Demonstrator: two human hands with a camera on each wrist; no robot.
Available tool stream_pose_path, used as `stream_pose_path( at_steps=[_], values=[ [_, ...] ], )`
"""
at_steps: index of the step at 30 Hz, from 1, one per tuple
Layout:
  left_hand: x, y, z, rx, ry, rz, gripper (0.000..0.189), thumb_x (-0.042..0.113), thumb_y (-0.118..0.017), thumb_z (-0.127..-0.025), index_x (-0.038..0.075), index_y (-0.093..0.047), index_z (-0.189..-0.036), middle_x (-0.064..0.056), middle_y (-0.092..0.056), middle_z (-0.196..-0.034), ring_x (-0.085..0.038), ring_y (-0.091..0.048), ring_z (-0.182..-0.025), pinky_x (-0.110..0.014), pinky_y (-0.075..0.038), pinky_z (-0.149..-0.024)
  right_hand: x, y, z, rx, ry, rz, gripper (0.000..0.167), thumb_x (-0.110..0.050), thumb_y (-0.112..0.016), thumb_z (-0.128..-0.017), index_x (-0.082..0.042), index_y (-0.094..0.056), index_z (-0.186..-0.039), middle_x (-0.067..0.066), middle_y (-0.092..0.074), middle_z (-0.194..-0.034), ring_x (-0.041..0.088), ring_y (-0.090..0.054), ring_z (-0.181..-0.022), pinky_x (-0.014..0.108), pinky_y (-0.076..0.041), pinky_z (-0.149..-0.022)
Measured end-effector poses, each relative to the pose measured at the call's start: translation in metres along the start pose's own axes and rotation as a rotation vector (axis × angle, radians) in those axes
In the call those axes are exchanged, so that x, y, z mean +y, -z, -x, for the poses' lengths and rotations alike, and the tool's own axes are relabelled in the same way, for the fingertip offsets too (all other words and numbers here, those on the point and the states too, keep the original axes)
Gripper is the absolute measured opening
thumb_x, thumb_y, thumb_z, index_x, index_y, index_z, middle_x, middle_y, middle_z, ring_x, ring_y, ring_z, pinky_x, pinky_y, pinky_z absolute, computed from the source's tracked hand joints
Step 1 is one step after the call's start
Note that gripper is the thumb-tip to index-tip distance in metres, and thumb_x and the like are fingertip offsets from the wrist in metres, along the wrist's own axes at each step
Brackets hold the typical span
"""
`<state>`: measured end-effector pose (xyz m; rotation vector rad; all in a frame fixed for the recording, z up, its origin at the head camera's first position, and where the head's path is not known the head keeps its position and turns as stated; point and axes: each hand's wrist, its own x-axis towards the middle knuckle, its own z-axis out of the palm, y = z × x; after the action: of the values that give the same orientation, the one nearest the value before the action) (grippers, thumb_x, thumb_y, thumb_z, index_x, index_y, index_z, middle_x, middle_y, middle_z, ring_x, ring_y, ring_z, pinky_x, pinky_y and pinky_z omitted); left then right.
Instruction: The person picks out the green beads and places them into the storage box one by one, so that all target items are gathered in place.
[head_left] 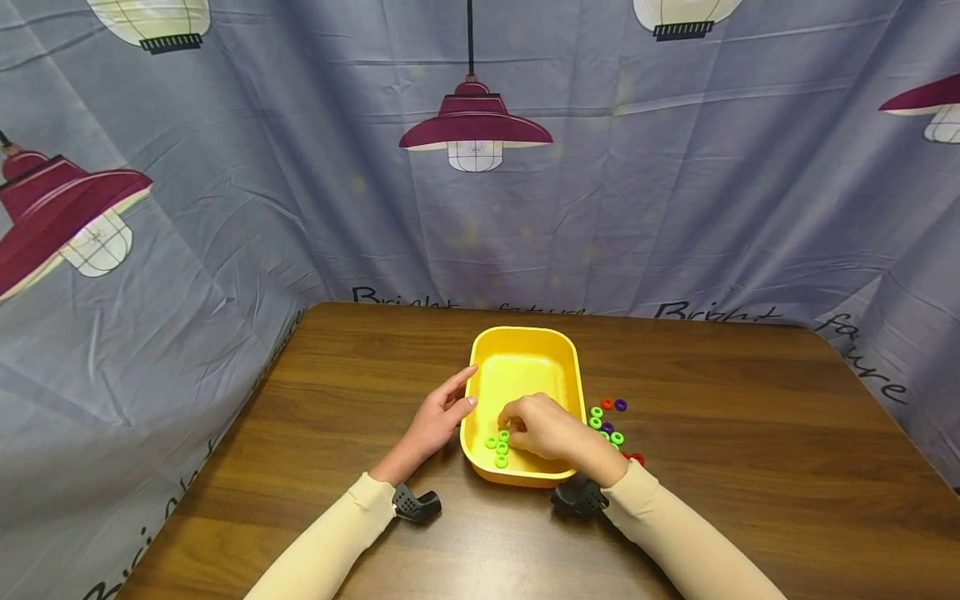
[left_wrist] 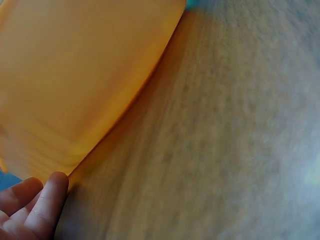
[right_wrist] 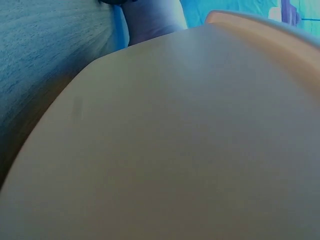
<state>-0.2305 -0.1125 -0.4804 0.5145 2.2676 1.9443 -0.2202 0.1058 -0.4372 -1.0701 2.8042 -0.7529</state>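
fingers of the right hand (head_left: 546,429) are bending downward inside the yellow tray (head_left: 517,379), close together beside the green rings (head_left: 502,448). i cannot tell if they are pinching one of these rings, because the hand is covering the tips, and the right wrist view is not showing them. the left hand (head_left: 435,423) is resting at the left side of the tray; its fingers are lying almost straight, with the thumb standing apart, and they are touching the wall near the rim.

the green rings are lying in the near left part of the tray, on its floor. outside, just beside the right wall, other green rings (head_left: 596,412), purple rings (head_left: 621,405), an orange ring (head_left: 607,403) and red rings (head_left: 637,458) are lying on the wooden surface (head_left: 712,375).

by my judgement, the rings are looking light, stiff and smooth, so they may be sliding or rolling under a careless touch; the outer edge, between thumb and one finger, is offering the best hold. the tray is seeming light too.
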Motion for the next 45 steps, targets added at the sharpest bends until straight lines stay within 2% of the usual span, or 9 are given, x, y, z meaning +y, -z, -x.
stream_pose_path(
  at_steps=[4, 9, 15, 20, 24, 30, 45],
  values=[
    [0.000, 0.000, 0.000, -0.005, -0.004, 0.003, 0.055, 0.006, -0.054, -0.102, 0.004, -0.040, -0.155, -0.028, -0.045, -0.155, -0.042, -0.050, -0.139, -0.047, -0.052, -0.107, -0.001, 0.005, 0.003, 0.090, 0.028, -0.001, 0.016, -0.001, -0.073, -0.080, -0.002, -0.077, -0.096, -0.002, -0.069, -0.073, 0.002, -0.055, -0.066, 0.017, -0.047, -0.062],
    [0.001, 0.000, 0.001, -0.014, -0.013, -0.001, 0.056, 0.007, -0.053, -0.102, 0.003, -0.039, -0.156, -0.030, -0.045, -0.155, -0.044, -0.051, -0.138, -0.048, -0.053, -0.106, 0.002, 0.021, 0.012, 0.162, 0.033, -0.014, 0.016, -0.003, -0.075, -0.085, 0.000, -0.076, -0.100, -0.001, -0.072, -0.078, 0.005, -0.060, -0.070, 0.019, -0.052, -0.065],
    [0.002, 0.001, 0.001, -0.011, -0.017, 0.004, 0.056, 0.007, -0.054, -0.102, 0.001, -0.038, -0.156, -0.031, -0.046, -0.152, -0.046, -0.053, -0.135, -0.049, -0.054, -0.104, 0.013, 0.042, 0.027, 0.257, -0.013, -0.048, 0.015, -0.004, -0.077, -0.085, -0.001, -0.077, -0.100, -0.003, -0.072, -0.076, 0.006, -0.061, -0.069, 0.027, -0.056, -0.065],
    [0.002, 0.001, 0.001, -0.015, -0.006, 0.014, 0.056, 0.006, -0.053, -0.102, 0.002, -0.038, -0.156, -0.031, -0.045, -0.153, -0.046, -0.053, -0.135, -0.050, -0.054, -0.103, 0.025, 0.055, 0.042, 0.322, -0.073, -0.069, 0.017, -0.003, -0.078, -0.084, -0.001, -0.077, -0.101, -0.003, -0.073, -0.077, 0.003, -0.059, -0.068, 0.022, -0.052, -0.062],
    [0.002, 0.000, 0.002, -0.013, -0.004, 0.016, 0.056, 0.006, -0.053, -0.102, 0.002, -0.038, -0.156, -0.031, -0.045, -0.153, -0.046, -0.053, -0.135, -0.050, -0.054, -0.103, 0.038, 0.061, 0.055, 0.332, -0.131, -0.068, 0.019, -0.004, -0.078, -0.084, -0.001, -0.077, -0.103, -0.003, -0.072, -0.077, 0.001, -0.056, -0.067, 0.020, -0.050, -0.060],
    [0.002, 0.001, 0.002, -0.010, -0.008, 0.019, 0.056, 0.006, -0.053, -0.102, 0.002, -0.038, -0.156, -0.031, -0.045, -0.153, -0.046, -0.053, -0.135, -0.050, -0.053, -0.105, 0.058, 0.062, 0.073, 0.333, -0.174, -0.041, 0.016, -0.007, -0.079, -0.083, -0.005, -0.078, -0.100, -0.006, -0.069, -0.075, 0.000, -0.054, -0.065, 0.019, -0.048, -0.059],
    [0.002, 0.001, 0.002, -0.016, -0.006, 0.023, 0.056, 0.006, -0.053, -0.102, 0.002, -0.037, -0.156, -0.032, -0.045, -0.153, -0.047, -0.053, -0.135, -0.051, -0.053, -0.104, 0.085, 0.050, 0.114, 0.240, -0.273, -0.026, 0.015, -0.009, -0.078, -0.084, -0.007, -0.077, -0.099, -0.010, -0.065, -0.075, -0.003, -0.053, -0.066, 0.020, -0.047, -0.060]
  ],
)
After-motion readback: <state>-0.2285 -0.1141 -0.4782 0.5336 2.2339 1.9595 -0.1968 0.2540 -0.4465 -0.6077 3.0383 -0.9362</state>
